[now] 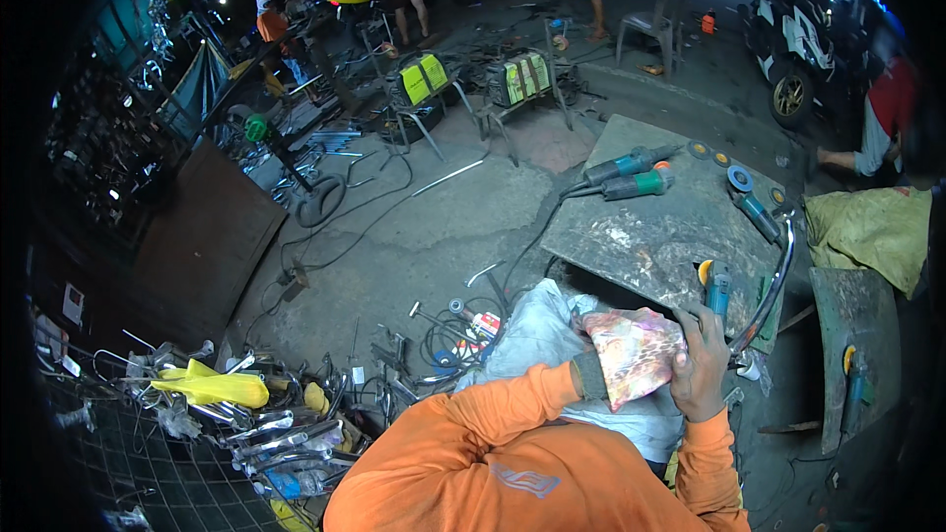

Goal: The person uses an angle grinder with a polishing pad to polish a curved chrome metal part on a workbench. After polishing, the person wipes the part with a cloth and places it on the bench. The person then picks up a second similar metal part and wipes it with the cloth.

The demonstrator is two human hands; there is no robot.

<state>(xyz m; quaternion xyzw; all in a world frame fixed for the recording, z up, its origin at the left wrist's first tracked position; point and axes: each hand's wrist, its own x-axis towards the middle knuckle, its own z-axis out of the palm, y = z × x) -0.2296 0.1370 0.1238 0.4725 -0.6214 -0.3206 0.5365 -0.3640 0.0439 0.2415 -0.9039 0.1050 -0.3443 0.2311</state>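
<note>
A pink, orange and white patterned cloth [634,353] covers most of my left hand [591,374]. Only a dark grey cuff shows at that wrist, so the left fingers are hidden. My bare right hand [700,365] grips the cloth's right edge, thumb against its face and fingers curled over the far side. Just beyond the right hand, an angle grinder [719,294] with a yellow-orange disc lies at the edge of a worn board [660,227]. A bent chrome tube [781,281] rests along the board's right side. Pale grey-blue fabric [537,340] lies under my forearms.
More angle grinders [631,182] lie on the board, cords trailing left. Metal parts and a yellow plastic piece [212,384] are heaped at lower left. Two stands hold green machines [419,79] farther off. A plastic chair [655,25], motorcycle [793,49] and several people are beyond.
</note>
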